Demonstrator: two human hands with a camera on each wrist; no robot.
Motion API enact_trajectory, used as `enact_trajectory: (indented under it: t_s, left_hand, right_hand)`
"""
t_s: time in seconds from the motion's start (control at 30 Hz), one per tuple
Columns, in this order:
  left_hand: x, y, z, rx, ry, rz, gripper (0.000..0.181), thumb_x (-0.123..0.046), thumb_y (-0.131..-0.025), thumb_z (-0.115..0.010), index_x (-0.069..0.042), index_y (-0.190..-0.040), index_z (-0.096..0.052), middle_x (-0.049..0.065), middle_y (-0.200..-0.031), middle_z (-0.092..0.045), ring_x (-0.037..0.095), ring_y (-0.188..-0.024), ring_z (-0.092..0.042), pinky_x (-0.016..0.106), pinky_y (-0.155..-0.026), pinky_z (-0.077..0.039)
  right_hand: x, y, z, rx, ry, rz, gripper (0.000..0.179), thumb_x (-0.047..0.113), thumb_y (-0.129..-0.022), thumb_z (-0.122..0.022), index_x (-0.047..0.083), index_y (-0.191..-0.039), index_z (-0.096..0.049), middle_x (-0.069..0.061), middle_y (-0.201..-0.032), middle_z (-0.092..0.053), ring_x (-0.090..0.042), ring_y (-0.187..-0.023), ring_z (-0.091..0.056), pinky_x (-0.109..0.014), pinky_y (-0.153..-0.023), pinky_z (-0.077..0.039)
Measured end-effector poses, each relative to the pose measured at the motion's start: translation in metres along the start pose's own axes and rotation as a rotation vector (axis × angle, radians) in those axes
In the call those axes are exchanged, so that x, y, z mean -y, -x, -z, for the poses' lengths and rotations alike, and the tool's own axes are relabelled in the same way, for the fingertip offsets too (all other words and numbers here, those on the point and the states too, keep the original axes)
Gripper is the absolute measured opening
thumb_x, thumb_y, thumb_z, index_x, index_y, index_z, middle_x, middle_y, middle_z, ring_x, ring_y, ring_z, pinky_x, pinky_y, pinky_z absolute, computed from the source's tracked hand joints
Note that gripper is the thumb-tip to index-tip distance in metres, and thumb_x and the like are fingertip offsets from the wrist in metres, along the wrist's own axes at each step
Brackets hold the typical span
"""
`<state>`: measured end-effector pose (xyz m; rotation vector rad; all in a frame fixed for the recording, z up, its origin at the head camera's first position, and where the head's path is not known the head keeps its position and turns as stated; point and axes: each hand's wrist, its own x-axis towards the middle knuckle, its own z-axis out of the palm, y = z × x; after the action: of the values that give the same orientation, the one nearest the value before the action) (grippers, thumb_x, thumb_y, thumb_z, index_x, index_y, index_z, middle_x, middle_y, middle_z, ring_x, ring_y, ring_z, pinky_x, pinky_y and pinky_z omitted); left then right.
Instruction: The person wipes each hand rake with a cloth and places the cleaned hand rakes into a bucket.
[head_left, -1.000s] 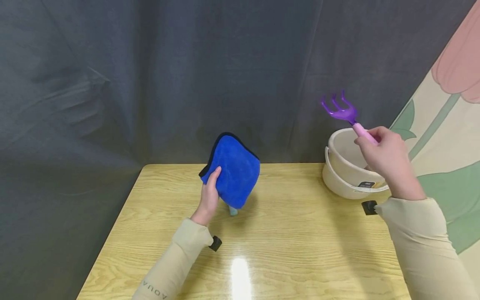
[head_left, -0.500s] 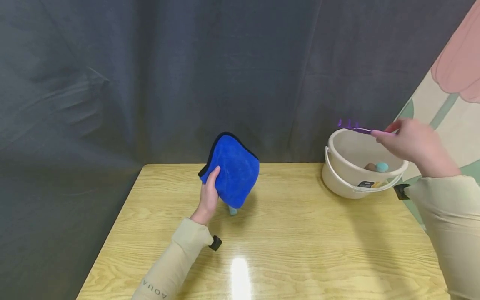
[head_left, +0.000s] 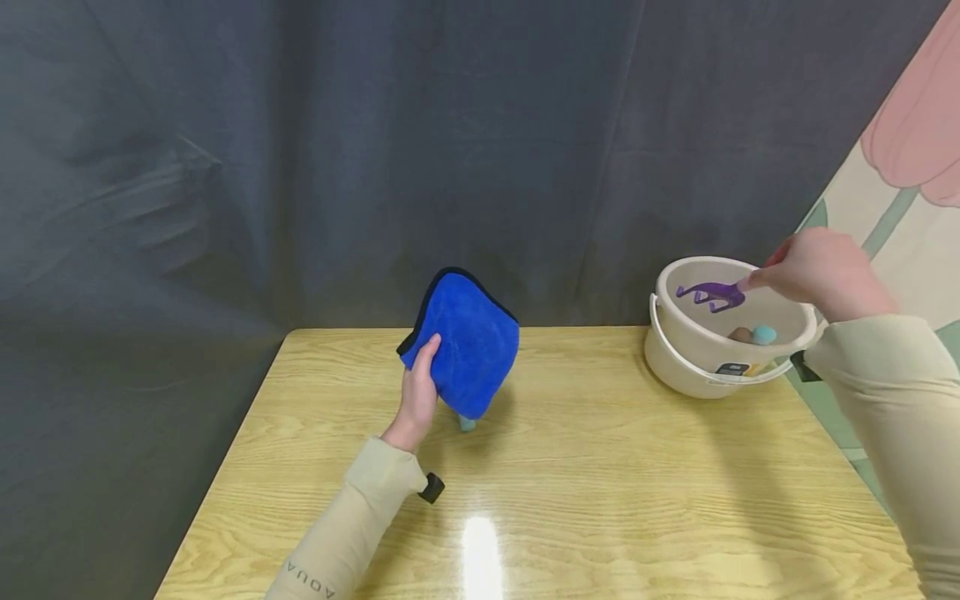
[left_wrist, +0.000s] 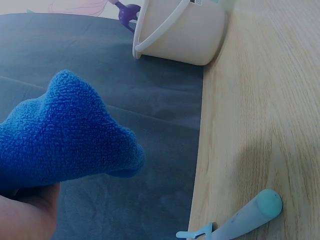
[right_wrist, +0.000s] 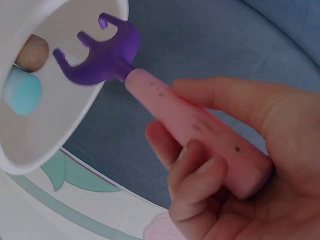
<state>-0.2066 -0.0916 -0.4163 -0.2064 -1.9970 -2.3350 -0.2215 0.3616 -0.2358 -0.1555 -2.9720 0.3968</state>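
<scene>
My left hand point(head_left: 417, 392) holds a blue cloth point(head_left: 474, 346) with a black edge above the middle of the table, thumb lying over its near side. Under the cloth, a light-blue handled tool point(left_wrist: 247, 217) lies on the tabletop; the cloth hides most of it in the head view. My right hand point(head_left: 828, 271) grips the pink handle of a small purple hand rake point(right_wrist: 107, 52), fingers curled round it. The rake's three tines point down over the mouth of a cream bucket point(head_left: 686, 371). Inside the bucket show a turquoise rounded end point(head_left: 764, 335) and a brown one point(head_left: 741, 334).
The wooden table point(head_left: 600, 483) runs up to a dark grey curtain point(head_left: 450, 150) at the back. A wall hanging with flowers point(head_left: 918, 158) borders the right side. The bucket's handle point(head_left: 720, 377) hangs down its front.
The right hand has carried the rake rightward and down to the bucket, turning its tines from upward to downward. The left hand and the cloth have stayed nearly still.
</scene>
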Motion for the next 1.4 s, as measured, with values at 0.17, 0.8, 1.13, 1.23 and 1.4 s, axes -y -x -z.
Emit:
enact_trajectory:
  t_s: [0.17,0.8,1.13,1.23,1.4]
  left_hand:
    - [0.000,-0.001,-0.001,-0.014,-0.030,-0.044,0.066,-0.042,-0.106,-0.039,0.000,-0.157,-0.033,0.011,-0.161,-0.033,0.025,-0.148,-0.028,0.036,-0.120,-0.021]
    - [0.002,-0.001,-0.002,-0.002,-0.038,-0.049,0.066,-0.046,-0.105,-0.040,-0.005,-0.157,-0.034,0.008,-0.160,-0.036,0.023,-0.146,-0.032,0.036,-0.119,-0.023]
    - [0.003,0.000,-0.002,-0.002,-0.046,-0.032,0.070,-0.049,-0.104,-0.041,-0.006,-0.158,-0.032,0.006,-0.161,-0.034,0.022,-0.147,-0.029,0.036,-0.119,-0.021]
    - [0.003,0.000,-0.002,-0.006,-0.058,-0.023,0.071,-0.050,-0.104,-0.041,-0.006,-0.159,-0.031,0.007,-0.162,-0.032,0.023,-0.148,-0.028,0.037,-0.120,-0.020]
    - [0.003,0.001,-0.002,-0.004,-0.058,-0.019,0.070,-0.049,-0.105,-0.039,-0.004,-0.159,-0.030,0.009,-0.162,-0.031,0.025,-0.148,-0.027,0.038,-0.120,-0.019]
  right_hand:
    - [-0.002,-0.008,-0.012,0.015,-0.018,-0.009,0.043,0.035,-0.077,-0.085,-0.004,-0.088,-0.071,-0.016,-0.082,-0.067,-0.044,-0.086,-0.056,-0.046,-0.060,-0.048]
    - [-0.008,-0.015,-0.055,0.251,-0.034,0.057,0.029,0.025,-0.081,-0.074,-0.001,-0.093,-0.073,-0.007,-0.079,-0.070,-0.027,-0.074,-0.062,-0.038,-0.063,-0.047]
    - [-0.015,-0.015,-0.067,0.266,0.033,0.160,0.030,0.024,-0.087,-0.066,-0.005,-0.092,-0.075,-0.010,-0.078,-0.070,-0.023,-0.068,-0.060,-0.037,-0.060,-0.046]
    - [-0.016,-0.015,-0.068,0.277,0.057,0.144,0.032,0.026,-0.089,-0.064,-0.003,-0.093,-0.074,-0.008,-0.077,-0.069,-0.025,-0.069,-0.060,-0.040,-0.060,-0.045]
    - [-0.018,-0.017,-0.068,0.286,0.077,0.115,0.037,0.032,-0.096,-0.055,0.000,-0.093,-0.073,-0.007,-0.078,-0.066,-0.029,-0.074,-0.059,-0.045,-0.063,-0.043]
